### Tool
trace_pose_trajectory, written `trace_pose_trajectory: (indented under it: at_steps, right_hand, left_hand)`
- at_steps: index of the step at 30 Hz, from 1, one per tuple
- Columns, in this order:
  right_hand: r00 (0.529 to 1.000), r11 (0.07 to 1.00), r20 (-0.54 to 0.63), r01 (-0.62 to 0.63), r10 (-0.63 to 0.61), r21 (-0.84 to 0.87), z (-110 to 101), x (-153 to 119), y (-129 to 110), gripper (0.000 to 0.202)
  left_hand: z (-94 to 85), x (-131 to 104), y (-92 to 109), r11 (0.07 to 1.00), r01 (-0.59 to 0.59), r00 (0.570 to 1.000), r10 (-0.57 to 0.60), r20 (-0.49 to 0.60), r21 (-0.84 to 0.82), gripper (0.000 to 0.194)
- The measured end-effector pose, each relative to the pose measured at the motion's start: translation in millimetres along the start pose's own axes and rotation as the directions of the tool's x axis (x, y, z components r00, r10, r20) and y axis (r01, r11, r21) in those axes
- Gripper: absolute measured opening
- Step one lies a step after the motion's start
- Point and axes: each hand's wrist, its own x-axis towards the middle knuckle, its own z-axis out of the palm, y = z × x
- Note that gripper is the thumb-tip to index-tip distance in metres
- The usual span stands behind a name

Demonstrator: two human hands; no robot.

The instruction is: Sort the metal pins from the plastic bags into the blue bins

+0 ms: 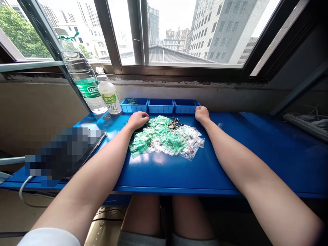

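A pile of small green and clear plastic bags (164,136) lies on the blue table, with loose dark metal pieces (175,123) at its back edge. My left hand (138,120) rests at the pile's back left with its fingers curled; what they hold, if anything, is hidden. At the front right corner of the right blue bin (185,108), my right hand (202,114) is closed, and a small dark piece (194,103) shows just above it in the bin. The middle blue bin (161,108) stands beside the left blue bin (134,108), which holds something dark green.
A large water bottle (87,85) and a smaller white bottle (109,95) stand at the back left of the table (179,177). A blurred dark device (69,153) with a cable lies at the left. White cables and a pale object (307,121) are at the far right.
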Motion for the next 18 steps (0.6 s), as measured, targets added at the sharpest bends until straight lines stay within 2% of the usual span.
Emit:
trace_pose_trajectory:
  at_steps: [11,18]
  right_hand:
    - [1.000,1.000,-0.013,0.001,-0.001,-0.025,0.5,0.7,0.5,0.046]
    - [0.995,0.994,-0.054,0.078,-0.082,-0.079,-1.0,-2.6,-1.0,0.051]
  left_hand:
    - [0.9,0.9,-1.7,1.000,-0.016,1.000,0.016,-0.004,0.004,0.033]
    - [-0.3,0.1,-0.5,1.000,-0.007,1.000,0.007,-0.001,0.009,0.033]
